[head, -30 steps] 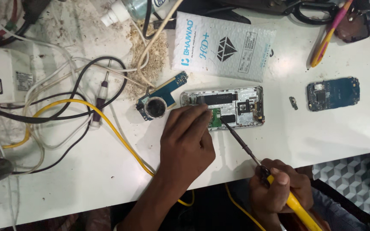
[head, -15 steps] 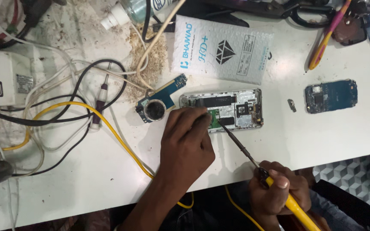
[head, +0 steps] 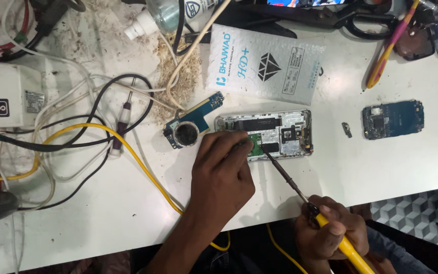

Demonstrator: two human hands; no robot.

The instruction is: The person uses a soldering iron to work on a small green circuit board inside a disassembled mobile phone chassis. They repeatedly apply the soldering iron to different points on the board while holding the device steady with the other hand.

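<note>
- Your left hand (head: 221,175) presses its fingertips on the opened phone (head: 264,134), which lies on the white table (head: 128,213) below a white packet (head: 267,66).
- Your right hand (head: 330,236) is clenched around the yellow-handled soldering iron (head: 305,203), its tip on the phone's board.

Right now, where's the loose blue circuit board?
In the head view, the blue board lies on the white table's right side, right of the opened phone, beside a small metal part.
</note>
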